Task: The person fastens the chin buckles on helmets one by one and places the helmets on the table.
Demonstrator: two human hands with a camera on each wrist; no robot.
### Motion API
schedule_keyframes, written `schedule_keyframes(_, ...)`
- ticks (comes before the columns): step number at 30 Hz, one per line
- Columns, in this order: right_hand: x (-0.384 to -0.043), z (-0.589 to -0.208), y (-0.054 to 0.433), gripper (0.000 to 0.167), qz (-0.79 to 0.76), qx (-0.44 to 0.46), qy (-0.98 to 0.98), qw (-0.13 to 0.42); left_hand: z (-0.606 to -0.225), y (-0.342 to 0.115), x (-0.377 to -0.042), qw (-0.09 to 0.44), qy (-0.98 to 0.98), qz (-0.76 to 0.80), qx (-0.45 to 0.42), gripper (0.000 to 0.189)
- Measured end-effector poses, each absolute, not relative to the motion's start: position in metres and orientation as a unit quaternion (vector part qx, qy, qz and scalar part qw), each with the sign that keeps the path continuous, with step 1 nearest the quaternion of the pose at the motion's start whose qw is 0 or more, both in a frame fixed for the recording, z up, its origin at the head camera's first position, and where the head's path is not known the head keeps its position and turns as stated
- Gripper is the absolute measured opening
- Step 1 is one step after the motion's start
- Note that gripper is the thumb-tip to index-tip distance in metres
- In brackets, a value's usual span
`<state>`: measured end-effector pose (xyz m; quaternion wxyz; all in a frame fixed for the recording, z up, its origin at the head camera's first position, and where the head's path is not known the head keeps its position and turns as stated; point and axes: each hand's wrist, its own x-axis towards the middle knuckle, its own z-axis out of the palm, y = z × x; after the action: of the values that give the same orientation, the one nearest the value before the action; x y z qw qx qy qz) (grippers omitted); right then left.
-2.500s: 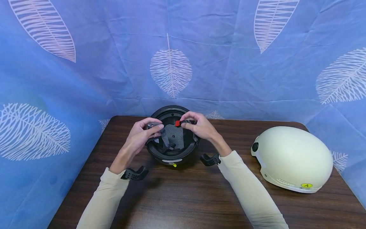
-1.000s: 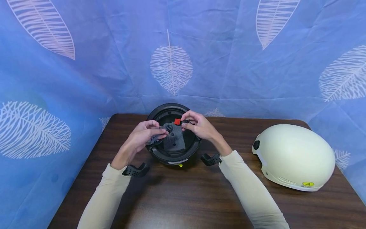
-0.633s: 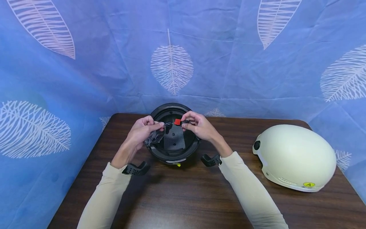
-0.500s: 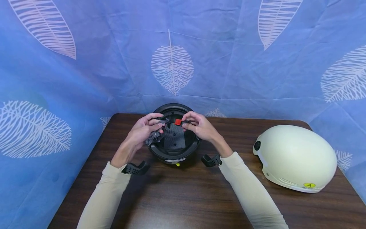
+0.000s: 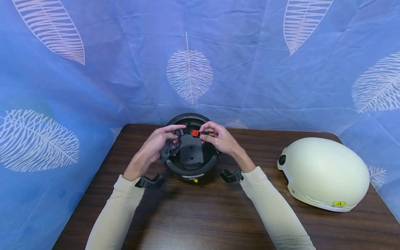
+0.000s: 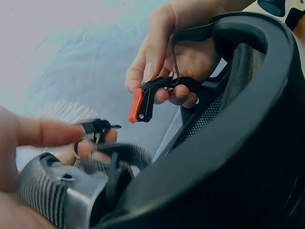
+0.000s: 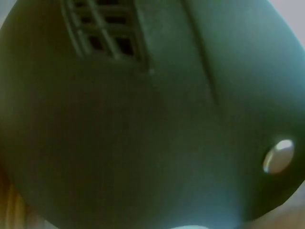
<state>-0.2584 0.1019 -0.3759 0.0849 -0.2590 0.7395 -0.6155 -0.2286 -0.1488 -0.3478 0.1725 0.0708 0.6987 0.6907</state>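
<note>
By the far edge of the table (image 5: 193, 215), left of its middle, the black helmet (image 5: 191, 171) lies upturned. Fingers of the left hand (image 5: 155, 141) pinch a black clip (image 6: 97, 126); those of the right hand (image 5: 221, 139) grip a red-tabbed buckle (image 6: 146, 104). The left pinch looks slight, so tension in the bunched webbing (image 6: 133, 152) could pull it free.

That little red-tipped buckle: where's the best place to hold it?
Probably the black part behind its red tip, pinched from the right, as the right hand does: the red tip points toward the left hand, so gripping behind leaves that end free.
</note>
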Motion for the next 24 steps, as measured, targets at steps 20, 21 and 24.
schedule_keyframes(20, -0.26, -0.378, 0.113, 0.031, -0.65, -0.307, 0.679, 0.146, -0.355, -0.138, -0.231, 0.132, 0.737, 0.662, 0.034, 0.033)
schedule_keyframes(21, -0.26, -0.379, 0.114, 0.031, -0.652, -0.309, 0.676, 0.149, -0.354, -0.138, -0.231, 0.134, 0.736, 0.662, 0.032, 0.033)
schedule_keyframes(24, -0.261, -0.38, 0.114, 0.033, -0.653, -0.316, 0.671, 0.154, -0.353, -0.14, -0.231, 0.139, 0.736, 0.662, 0.029, 0.034)
